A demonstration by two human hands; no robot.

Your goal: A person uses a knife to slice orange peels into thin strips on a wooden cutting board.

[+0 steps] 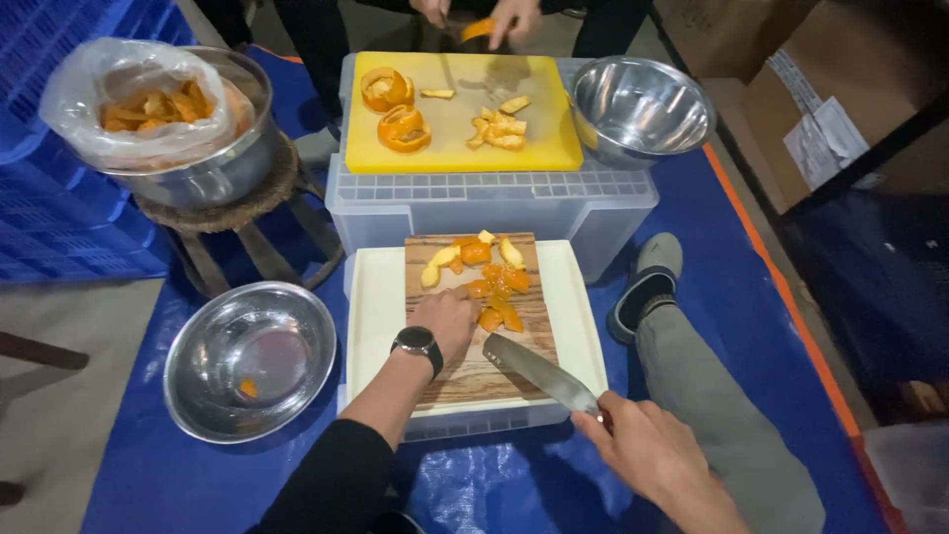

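Fingers (457,309) of the left hand (445,321) curl down onto the orange peel pieces (492,287), pressed together and pinning them against the wooden cutting board (474,371), likely to keep them from sliding under the blade. Over on the other side, the right hand (647,450) wraps shut around the handle of the knife (539,371), blade angled across the board toward the peel, just beside the left fingertips. That board sits on a pale tray (374,316) on a clear crate. A steel bowl (249,358) waits close at the left, nearly bare inside, within easy reach. Across the way, another person's hands (474,15) work an orange piece above a yellow cutting board (460,148), with a second steel bowl (641,107) beside it.
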